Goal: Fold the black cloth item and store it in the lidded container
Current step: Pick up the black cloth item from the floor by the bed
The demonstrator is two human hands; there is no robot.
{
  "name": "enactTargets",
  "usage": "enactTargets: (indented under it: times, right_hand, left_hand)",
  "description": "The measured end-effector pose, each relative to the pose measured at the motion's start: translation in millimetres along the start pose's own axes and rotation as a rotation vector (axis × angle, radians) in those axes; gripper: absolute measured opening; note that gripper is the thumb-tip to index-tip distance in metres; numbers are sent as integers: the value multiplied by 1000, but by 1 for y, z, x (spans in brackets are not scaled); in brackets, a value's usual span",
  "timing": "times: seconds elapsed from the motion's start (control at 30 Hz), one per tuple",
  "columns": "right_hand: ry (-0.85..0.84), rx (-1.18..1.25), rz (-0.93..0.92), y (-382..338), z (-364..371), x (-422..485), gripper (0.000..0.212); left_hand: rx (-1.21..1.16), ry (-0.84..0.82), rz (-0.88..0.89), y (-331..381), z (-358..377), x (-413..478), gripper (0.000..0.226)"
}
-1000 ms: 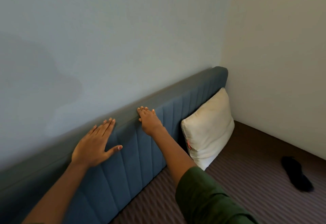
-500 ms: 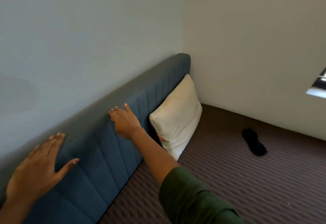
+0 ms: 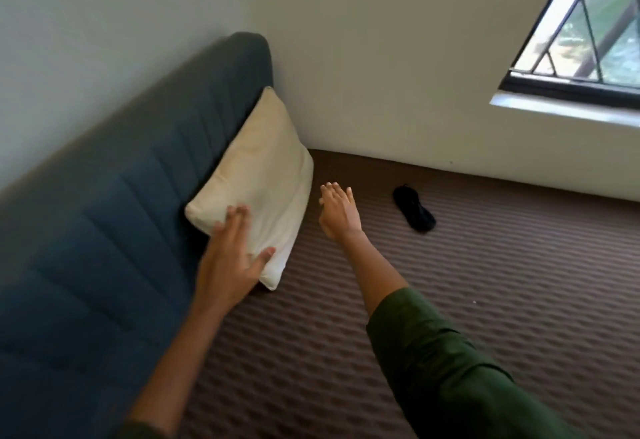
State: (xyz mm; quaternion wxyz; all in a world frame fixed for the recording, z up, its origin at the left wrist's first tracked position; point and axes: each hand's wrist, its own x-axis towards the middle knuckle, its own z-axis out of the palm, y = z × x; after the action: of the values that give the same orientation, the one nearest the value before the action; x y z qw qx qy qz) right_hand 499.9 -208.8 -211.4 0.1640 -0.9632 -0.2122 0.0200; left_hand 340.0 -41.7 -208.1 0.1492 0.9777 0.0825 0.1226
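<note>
Scene: a person is kneeling or leaning over a bed [image 3: 450, 300] with a brown ribbed cover, beside a blue padded headboard [image 3: 114, 203] and under a window [image 3: 588, 40].
Black cloth item: it is lying on the bed cover at [image 3: 414, 208], close to the far wall, flat and elongated, touching nothing else.
Long axis: it is running from upper left to lower right in the head view, slanting away from the reaching arm.
Right hand [image 3: 337, 210]: it is reaching forward with the grip spread apart and holding nothing, the palm facing inward.
Left hand [image 3: 230, 258]: it is hovering over or resting on the cream pillow [image 3: 256, 182], with the grip apart and empty; contact is unclear through blur.
Key relation: the cloth is lying to the right of and slightly beyond the right hand, near but apart; the right hand is clearly the nearer of the 2.
Lidded container: not in view.
Step, as a judgement: fetching the cloth, with folding not yet started.
</note>
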Motion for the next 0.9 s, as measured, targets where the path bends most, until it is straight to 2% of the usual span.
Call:
enactTargets:
  times: [0.07,0.17,0.3,0.43,0.5,0.53,0.57,0.67,0.7,0.9]
  right_hand:
    - [0,44,65,28,18,0,49]
    - [-75,80,154,72,60,-8,47]
    - [-159,118,279,129,133,-15,48]
    - [-151,77,275,182,201,-2,53]
    - [-129,56,294,205,232,-5,53]
    - [-60,36,281,214,246,-8,51]
    - [31,-9,257,218,253,-11,47]
    - [304,-138,234,227,269,6,27]
    - [348,-159,245,230,267,18,22]
    - [342,-193,359,264,230,86,29]
  left_hand:
    - [-64,-93,24,24,62,33,99]
    - [-28,-316,76,44,153,59,88]
    - [8,-454,44,46,260,80,80]
    - [-13,-453,9,58,356,102,75]
    - [26,-300,4,60,393,92,73]
    - [40,-225,6,59,406,89,73]
    - [42,-165,6,57,412,88,74]
    - [43,-150,25,52,421,87,73]
    - [48,-147,27,51,421,87,73]
    - [25,-185,-12,53,416,87,72]
